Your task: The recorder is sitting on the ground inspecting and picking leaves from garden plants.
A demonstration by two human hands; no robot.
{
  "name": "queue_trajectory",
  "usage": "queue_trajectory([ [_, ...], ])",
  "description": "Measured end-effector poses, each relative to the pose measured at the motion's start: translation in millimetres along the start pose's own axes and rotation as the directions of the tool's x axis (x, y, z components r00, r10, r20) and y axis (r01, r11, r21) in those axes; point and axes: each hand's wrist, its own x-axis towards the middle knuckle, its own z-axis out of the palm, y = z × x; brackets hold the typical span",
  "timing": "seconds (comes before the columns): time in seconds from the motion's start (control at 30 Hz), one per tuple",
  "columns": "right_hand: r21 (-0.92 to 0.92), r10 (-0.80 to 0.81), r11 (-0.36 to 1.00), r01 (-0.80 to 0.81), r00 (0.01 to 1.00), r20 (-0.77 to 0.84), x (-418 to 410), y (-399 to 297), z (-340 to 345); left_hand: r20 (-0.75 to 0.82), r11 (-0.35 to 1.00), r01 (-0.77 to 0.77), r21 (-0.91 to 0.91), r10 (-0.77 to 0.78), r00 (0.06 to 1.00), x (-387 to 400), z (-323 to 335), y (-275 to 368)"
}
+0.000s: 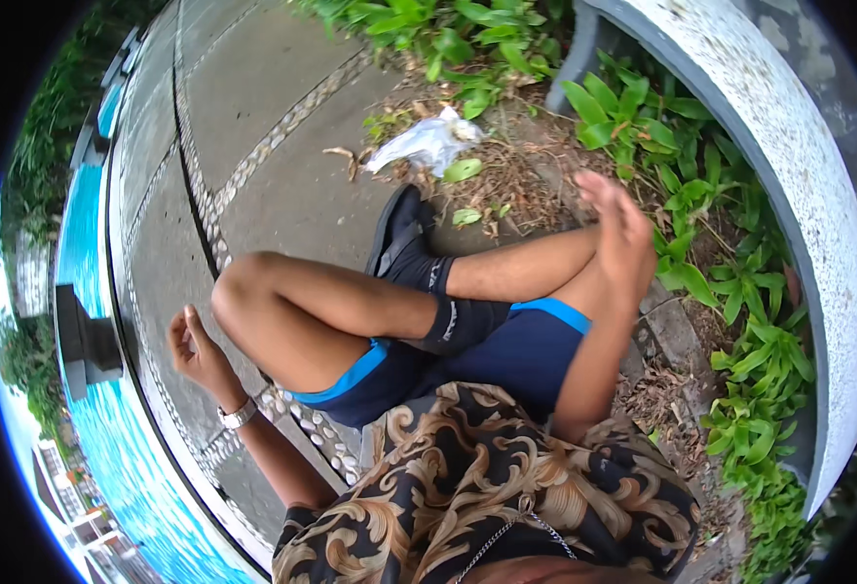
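My left hand (200, 358) hangs just beyond my bent left knee, over the stone paving. Its fingers are loosely curled, with a gap between them and the thumb and nothing visible in it. A metal-band wristwatch (238, 415) circles that wrist. Over my right knee, my right hand (622, 237) is raised and slightly blurred, its fingers extended and holding nothing. My legs are crossed, in navy shorts (523, 347) with light-blue trim. One dark shoe (403, 226) shows; the other foot is hidden. A chain necklace (498, 540) hangs over my patterned shirt (458, 467).
Grey paving (304, 197) with pebble strips (271, 146) lies ahead and left. A swimming pool (129, 460) runs along the left. A crumpled plastic bag (428, 142) lies among dry leaves. Green plants (757, 365) border a curved, speckled white structure (815, 182) at right.
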Motion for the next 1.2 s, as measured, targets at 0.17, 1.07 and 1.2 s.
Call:
queue_trajectory([
  [0.17, -0.003, -0.05, 0.999, 0.052, 0.973, 0.225, -15.7, -77.2, -4.6, 0.606, 0.264, 0.738, -0.621, -0.435, 0.666, -61.8, -37.2, -113.5],
  [1.07, -0.736, 0.257, 0.671, -0.088, 0.959, 0.12, -54.9, 185.0, 89.4, 0.683, 0.96, 0.256, 0.116, -0.264, 0.681, -41.6, 73.4, -241.4],
  [1.2, -0.891, 0.236, 0.366, 0.27, 0.899, 0.37, -102.7, 215.6, 90.7, 0.722, 0.978, 0.159, 0.133, -0.206, 0.661, -17.4, 98.7, -247.2],
])
